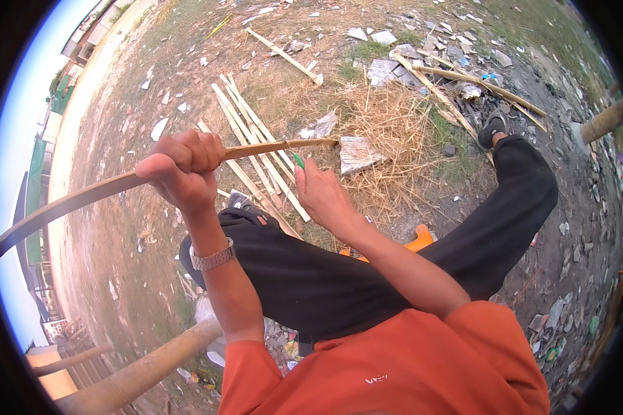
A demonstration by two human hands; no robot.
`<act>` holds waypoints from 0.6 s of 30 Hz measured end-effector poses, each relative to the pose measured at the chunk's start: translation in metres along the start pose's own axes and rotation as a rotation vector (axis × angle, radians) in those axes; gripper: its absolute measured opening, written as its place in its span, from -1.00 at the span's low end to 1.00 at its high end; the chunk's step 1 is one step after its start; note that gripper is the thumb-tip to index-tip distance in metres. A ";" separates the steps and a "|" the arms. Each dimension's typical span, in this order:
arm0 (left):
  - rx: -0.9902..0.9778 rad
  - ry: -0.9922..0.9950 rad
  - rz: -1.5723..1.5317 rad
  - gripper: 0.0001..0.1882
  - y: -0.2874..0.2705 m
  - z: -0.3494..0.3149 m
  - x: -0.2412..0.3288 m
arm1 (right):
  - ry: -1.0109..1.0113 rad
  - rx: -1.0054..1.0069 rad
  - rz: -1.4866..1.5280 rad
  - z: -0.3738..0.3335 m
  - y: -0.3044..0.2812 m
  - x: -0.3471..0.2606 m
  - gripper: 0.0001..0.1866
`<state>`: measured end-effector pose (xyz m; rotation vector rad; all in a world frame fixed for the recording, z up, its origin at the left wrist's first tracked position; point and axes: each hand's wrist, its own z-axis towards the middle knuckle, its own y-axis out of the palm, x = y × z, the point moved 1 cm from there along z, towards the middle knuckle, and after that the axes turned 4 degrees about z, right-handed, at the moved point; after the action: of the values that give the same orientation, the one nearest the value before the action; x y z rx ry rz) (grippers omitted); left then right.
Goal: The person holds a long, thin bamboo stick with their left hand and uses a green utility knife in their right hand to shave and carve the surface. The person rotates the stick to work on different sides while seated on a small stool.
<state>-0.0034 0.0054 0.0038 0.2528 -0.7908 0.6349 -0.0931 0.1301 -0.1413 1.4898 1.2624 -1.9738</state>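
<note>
My left hand (187, 169) is closed in a fist around a long split bamboo strip (90, 196). The strip runs from the far left rim across to the middle, where its tip meets a pale flat block (358, 153) on the ground. Beside the strip, near that tip, my right hand (325, 199) is closed on a small tool with a green handle (298, 161). A thin part of the tool seems to touch the strip, but its kind is too small to make out.
Several split bamboo strips (256, 142) lie beyond my left foot. Straw-like shavings (394, 124) surround the block. More bamboo pieces (436, 93) rest near my right foot, and an orange object (420, 238) lies between my legs. Bamboo poles (145, 366) stand at lower left and right.
</note>
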 end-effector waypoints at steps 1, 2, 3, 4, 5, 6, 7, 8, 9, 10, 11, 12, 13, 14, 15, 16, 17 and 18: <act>0.016 -0.002 0.001 -0.40 -0.002 0.000 -0.001 | 0.035 0.000 -0.042 0.006 -0.005 0.003 -0.72; 0.001 0.007 0.002 -0.40 -0.003 0.000 0.000 | 0.077 -0.033 0.007 0.008 -0.007 0.004 -0.73; -0.015 0.015 0.004 -0.41 -0.003 0.000 0.000 | 0.033 -0.026 0.026 0.008 -0.008 0.003 -0.72; -0.027 0.015 0.005 -0.41 -0.003 -0.002 0.000 | -0.004 -0.025 0.045 0.003 -0.011 -0.007 -0.72; -0.013 0.015 0.009 -0.41 -0.002 -0.003 -0.001 | -0.041 -0.025 0.064 -0.001 -0.011 -0.014 -0.71; 0.000 0.014 0.014 -0.41 0.001 -0.002 -0.001 | -0.019 -0.053 0.068 -0.002 -0.005 -0.013 -0.68; 0.004 0.011 0.012 -0.41 0.004 -0.002 -0.001 | 0.017 -0.039 0.061 -0.003 -0.001 -0.004 -0.68; 0.010 0.007 0.008 -0.41 0.005 0.000 -0.001 | 0.043 -0.020 0.056 0.003 0.002 0.003 -0.69; 0.016 0.002 0.004 -0.41 0.003 0.002 -0.001 | 0.068 -0.002 0.051 0.007 0.003 0.011 -0.69; 0.028 -0.010 0.008 -0.41 -0.001 -0.001 -0.001 | 0.058 -0.014 0.046 0.008 0.002 0.007 -0.70; 0.029 -0.010 0.005 -0.41 -0.003 -0.002 0.000 | 0.049 -0.025 0.041 0.008 -0.001 0.003 -0.71; 0.029 -0.010 0.003 -0.41 -0.005 -0.002 0.000 | 0.038 -0.037 0.037 0.008 -0.001 -0.001 -0.72; 0.030 -0.009 -0.005 -0.41 -0.005 -0.002 -0.001 | 0.008 -0.017 0.057 0.005 0.001 -0.001 -0.71; 0.031 -0.006 0.002 -0.41 -0.003 -0.002 -0.002 | -0.022 0.003 0.077 0.001 0.005 -0.003 -0.71; 0.032 -0.003 0.009 -0.41 0.001 -0.001 -0.002 | -0.052 0.022 0.097 -0.001 0.007 -0.003 -0.71; 0.034 0.000 0.019 -0.41 0.004 0.000 0.000 | -0.016 0.018 0.056 0.000 0.008 0.005 -0.72; 0.039 -0.010 0.011 -0.41 0.001 -0.001 0.000 | 0.018 0.016 0.014 0.004 0.008 0.016 -0.72; 0.044 -0.020 0.002 -0.41 -0.003 -0.001 0.001 | 0.053 0.014 -0.028 0.007 0.009 0.026 -0.72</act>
<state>-0.0002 0.0037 0.0039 0.2991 -0.7967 0.6534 -0.1007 0.1254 -0.1685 1.5493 1.3004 -1.9771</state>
